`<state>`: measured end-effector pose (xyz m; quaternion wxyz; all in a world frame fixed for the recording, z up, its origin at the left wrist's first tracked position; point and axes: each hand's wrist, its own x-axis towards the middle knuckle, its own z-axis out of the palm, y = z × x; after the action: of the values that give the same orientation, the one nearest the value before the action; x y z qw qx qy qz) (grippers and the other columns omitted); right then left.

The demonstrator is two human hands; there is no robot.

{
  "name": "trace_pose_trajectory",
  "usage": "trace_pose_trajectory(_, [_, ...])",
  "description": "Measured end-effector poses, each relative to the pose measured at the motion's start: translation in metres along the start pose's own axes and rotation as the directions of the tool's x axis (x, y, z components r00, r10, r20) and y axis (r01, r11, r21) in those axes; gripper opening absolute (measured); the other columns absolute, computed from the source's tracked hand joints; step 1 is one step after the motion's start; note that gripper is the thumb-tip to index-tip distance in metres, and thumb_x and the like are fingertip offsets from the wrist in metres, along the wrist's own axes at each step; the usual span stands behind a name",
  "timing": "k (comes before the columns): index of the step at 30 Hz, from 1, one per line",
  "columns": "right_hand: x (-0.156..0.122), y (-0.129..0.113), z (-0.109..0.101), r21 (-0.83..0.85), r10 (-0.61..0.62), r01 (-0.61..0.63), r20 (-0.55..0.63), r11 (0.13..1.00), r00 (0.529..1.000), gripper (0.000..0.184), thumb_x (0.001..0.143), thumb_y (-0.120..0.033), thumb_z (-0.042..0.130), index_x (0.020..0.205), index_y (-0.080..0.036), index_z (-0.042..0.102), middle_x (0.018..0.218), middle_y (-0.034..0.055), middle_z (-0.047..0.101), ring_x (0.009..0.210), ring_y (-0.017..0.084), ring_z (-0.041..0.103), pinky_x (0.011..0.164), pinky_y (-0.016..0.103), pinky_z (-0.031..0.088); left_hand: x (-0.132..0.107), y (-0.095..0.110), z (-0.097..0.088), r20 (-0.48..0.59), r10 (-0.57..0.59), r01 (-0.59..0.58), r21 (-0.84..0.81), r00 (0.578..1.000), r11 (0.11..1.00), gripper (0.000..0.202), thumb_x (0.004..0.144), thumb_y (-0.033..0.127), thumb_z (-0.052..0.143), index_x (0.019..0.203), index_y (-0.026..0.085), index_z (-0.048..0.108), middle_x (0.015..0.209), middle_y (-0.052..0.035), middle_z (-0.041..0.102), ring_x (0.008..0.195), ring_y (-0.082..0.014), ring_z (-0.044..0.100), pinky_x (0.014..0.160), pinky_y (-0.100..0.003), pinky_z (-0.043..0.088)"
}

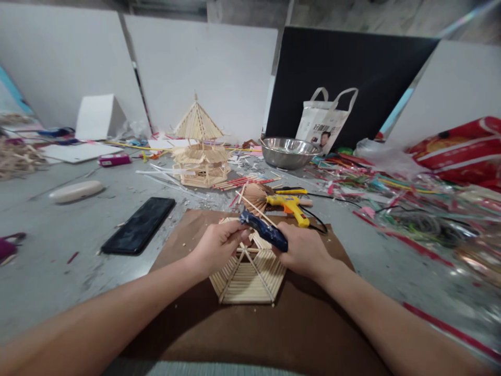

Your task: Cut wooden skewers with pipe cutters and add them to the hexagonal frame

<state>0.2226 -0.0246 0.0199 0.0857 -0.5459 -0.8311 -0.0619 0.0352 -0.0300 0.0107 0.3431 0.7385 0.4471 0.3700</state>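
Note:
A flat hexagonal panel of wooden sticks (247,279) lies on a brown cardboard sheet (274,324) in front of me. My left hand (217,245) is closed, pinching the panel's upper left part near its centre. My right hand (303,249) is wrapped round a dark blue tool with handles (264,230), whose tip points left over the panel toward my left fingers. A thin stick (254,208) pokes up beside the tool's tip.
A yellow glue gun (289,204) with a black cord lies just behind the cardboard. A stick pagoda model (200,149), a steel bowl (288,152), a black phone (139,225), a white case (75,191) and scattered coloured sticks (376,183) are farther back.

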Motion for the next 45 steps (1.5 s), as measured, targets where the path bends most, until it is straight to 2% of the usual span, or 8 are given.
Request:
trace_pose_trajectory(4, [0.003,0.005,0.002,-0.026,0.067,-0.068,-0.039,0.997,0.997,0.022,0.069,-0.035,0.043,0.084,-0.022,0.052,0.072,0.0011,0.062,0.065,0.018,0.057,0.052,0.025,0.030,0.002,0.001,-0.001,0.043,-0.045,0.049,-0.092,0.998,0.995,0.024,0.078,0.030,0.039,0.082,0.013,0.054,0.064,-0.0002,0.056,0.040,-0.0029,0.040,0.039,-0.014,0.033])
trace_pose_trajectory(8, [0.005,0.017,0.002,0.010,0.121,-0.121,-0.106,0.993,0.987,0.032,0.070,-0.034,0.042,0.098,-0.021,0.049,0.089,0.0042,0.061,0.078,0.020,0.056,0.060,0.026,0.035,0.003,-0.002,-0.001,0.035,-0.062,0.065,-0.124,0.998,0.990,0.026,0.079,0.033,0.038,0.082,0.013,0.054,0.064,-0.0009,0.057,0.040,-0.0028,0.039,0.038,-0.014,0.033])
trace_pose_trajectory(15, [0.003,0.018,0.004,0.041,0.016,-0.012,-0.083,0.999,0.996,0.046,0.067,-0.030,0.046,0.111,-0.018,0.042,0.101,0.0065,0.056,0.089,0.021,0.051,0.069,0.029,0.037,0.004,-0.005,-0.001,0.001,-0.025,0.025,-0.093,1.000,0.995,0.022,0.076,0.030,0.043,0.080,0.013,0.057,0.063,-0.0008,0.056,0.047,-0.0045,0.043,0.044,-0.016,0.036])
trace_pose_trajectory(20, [0.002,0.012,0.005,0.026,-0.054,0.055,-0.059,0.998,0.997,0.045,0.065,-0.028,0.047,0.109,-0.017,0.043,0.095,0.0059,0.056,0.085,0.021,0.051,0.068,0.029,0.036,0.004,-0.008,-0.001,-0.049,0.031,-0.034,-0.069,0.998,0.997,0.018,0.074,0.026,0.047,0.078,0.013,0.058,0.061,0.0005,0.053,0.050,-0.0052,0.043,0.047,-0.016,0.037])
trace_pose_trajectory(25, [0.001,0.009,0.003,0.060,-0.085,0.087,-0.036,0.994,0.996,0.042,0.065,-0.026,0.047,0.106,-0.018,0.044,0.094,0.0055,0.056,0.085,0.020,0.051,0.069,0.028,0.036,0.003,-0.011,-0.002,-0.055,0.047,-0.048,-0.021,0.997,0.999,0.014,0.072,0.021,0.047,0.073,0.013,0.058,0.060,0.0009,0.052,0.051,-0.0059,0.043,0.048,-0.016,0.037])
trace_pose_trajectory(31, [0.000,0.006,0.002,0.088,-0.079,0.080,-0.012,0.993,0.997,0.041,0.066,-0.026,0.046,0.106,-0.019,0.044,0.093,0.0058,0.057,0.086,0.019,0.051,0.070,0.027,0.036,0.005,-0.014,0.000,-0.050,0.072,-0.076,-0.078,0.996,0.994,0.015,0.072,0.019,0.047,0.078,0.013,0.058,0.067,-0.0007,0.057,0.057,-0.0077,0.047,0.051,-0.017,0.039])
trace_pose_trajectory(45, [-0.001,0.005,0.000,0.071,-0.066,0.067,-0.011,0.995,0.998,0.036,0.067,-0.026,0.046,0.102,-0.019,0.047,0.091,0.0044,0.059,0.080,0.019,0.054,0.063,0.027,0.035,0.004,-0.012,0.000,-0.037,0.078,-0.080,-0.076,0.996,0.994,0.022,0.073,0.022,0.048,0.090,0.015,0.059,0.077,-0.0030,0.061,0.066,-0.0100,0.052,0.058,-0.020,0.043])
